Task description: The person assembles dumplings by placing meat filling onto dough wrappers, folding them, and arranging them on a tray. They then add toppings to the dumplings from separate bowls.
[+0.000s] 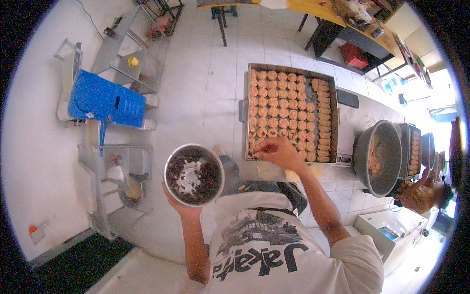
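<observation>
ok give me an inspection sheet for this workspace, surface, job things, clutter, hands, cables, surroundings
surface: tiled counter, pale, partly bare.
job's things: baking tray packed with rows of small round pastries; metal bowl with dark bits inside.
clutter: pale dough pieces by the tray; large grey basin with filling.
hands: left hand holds the bowl from below; right hand touches the tray's near row, fingers pinched.
cables: thin cable on the wall.
surroundings: blue box, wire shelves, another person at right.

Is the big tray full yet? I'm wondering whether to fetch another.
Nearly full: rows of pastries cover the tray; only the near-left corner, where the right hand reaches, seems unfinished.
</observation>
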Demonstrator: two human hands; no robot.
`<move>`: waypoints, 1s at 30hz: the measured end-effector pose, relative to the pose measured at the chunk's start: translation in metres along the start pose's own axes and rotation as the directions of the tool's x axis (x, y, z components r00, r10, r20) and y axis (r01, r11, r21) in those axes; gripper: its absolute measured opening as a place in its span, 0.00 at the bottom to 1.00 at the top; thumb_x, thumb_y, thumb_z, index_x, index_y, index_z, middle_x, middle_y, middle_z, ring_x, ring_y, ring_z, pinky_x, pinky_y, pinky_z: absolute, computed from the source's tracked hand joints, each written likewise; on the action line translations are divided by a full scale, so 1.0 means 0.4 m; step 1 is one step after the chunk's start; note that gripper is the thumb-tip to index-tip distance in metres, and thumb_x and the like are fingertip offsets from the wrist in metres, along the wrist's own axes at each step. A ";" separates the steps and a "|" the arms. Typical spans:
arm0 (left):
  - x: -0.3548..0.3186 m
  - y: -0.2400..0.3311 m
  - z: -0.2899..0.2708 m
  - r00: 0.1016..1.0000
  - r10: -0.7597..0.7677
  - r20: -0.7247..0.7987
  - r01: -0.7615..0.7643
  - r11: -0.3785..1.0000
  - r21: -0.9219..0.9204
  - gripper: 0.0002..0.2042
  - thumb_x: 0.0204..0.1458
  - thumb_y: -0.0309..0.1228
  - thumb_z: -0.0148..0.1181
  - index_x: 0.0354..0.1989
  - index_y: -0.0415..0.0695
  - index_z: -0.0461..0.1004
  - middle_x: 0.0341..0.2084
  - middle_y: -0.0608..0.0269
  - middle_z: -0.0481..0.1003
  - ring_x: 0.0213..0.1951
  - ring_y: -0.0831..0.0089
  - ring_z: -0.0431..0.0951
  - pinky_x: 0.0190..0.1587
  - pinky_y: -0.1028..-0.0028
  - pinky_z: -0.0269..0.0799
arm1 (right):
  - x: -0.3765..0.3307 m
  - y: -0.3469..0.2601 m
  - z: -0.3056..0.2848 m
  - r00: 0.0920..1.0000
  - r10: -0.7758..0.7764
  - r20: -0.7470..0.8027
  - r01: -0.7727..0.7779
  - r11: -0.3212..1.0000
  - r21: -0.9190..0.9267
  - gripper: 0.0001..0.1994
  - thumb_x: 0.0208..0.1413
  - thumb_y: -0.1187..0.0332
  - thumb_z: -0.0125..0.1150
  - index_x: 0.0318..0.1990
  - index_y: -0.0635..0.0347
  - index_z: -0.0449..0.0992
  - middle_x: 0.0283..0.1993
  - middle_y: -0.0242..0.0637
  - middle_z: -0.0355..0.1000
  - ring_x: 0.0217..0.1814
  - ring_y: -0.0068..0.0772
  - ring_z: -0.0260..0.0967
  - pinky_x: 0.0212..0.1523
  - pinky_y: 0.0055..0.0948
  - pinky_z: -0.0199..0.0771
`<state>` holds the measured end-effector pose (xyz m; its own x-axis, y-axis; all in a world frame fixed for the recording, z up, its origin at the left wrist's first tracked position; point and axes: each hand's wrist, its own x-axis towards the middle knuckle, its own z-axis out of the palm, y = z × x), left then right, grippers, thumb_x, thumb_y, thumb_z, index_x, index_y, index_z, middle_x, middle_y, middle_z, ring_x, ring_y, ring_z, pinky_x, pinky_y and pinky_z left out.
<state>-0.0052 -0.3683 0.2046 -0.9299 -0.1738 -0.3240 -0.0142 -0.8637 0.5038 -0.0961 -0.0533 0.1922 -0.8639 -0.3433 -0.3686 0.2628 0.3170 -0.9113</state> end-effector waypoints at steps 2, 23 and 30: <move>0.006 0.014 -0.015 0.992 0.001 -0.128 -0.004 1.000 -0.023 0.31 0.65 0.59 0.38 0.68 0.51 0.65 0.66 0.58 0.66 0.67 0.54 0.65 0.69 0.48 0.59 | 0.034 0.100 -0.028 0.993 0.118 -0.006 -0.117 0.981 -0.154 0.10 0.53 0.73 0.69 0.42 0.63 0.83 0.35 0.36 0.81 0.38 0.24 0.78 0.42 0.25 0.79; -0.008 0.068 -0.045 0.986 0.059 -0.154 -0.060 0.998 -0.005 0.31 0.64 0.60 0.40 0.67 0.52 0.66 0.65 0.58 0.67 0.66 0.53 0.66 0.68 0.46 0.62 | 0.112 0.194 -0.073 0.986 0.164 -0.022 -0.158 0.895 -0.418 0.10 0.50 0.70 0.70 0.41 0.61 0.85 0.33 0.41 0.82 0.33 0.31 0.78 0.38 0.32 0.79; 0.011 0.066 -0.011 0.979 0.119 -0.164 -0.115 0.993 0.035 0.30 0.65 0.58 0.40 0.66 0.51 0.67 0.64 0.58 0.69 0.65 0.54 0.67 0.67 0.47 0.63 | 0.128 0.215 -0.056 0.992 0.114 -0.047 -0.123 0.910 -0.396 0.08 0.52 0.71 0.68 0.39 0.63 0.85 0.34 0.43 0.82 0.34 0.32 0.79 0.38 0.32 0.79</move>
<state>-0.0080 -0.3937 0.2130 -0.8519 -0.3510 -0.3886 0.0800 -0.8206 0.5659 -0.1274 -0.0239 0.0992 -0.8474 -0.2631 -0.4612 0.1756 0.6809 -0.7110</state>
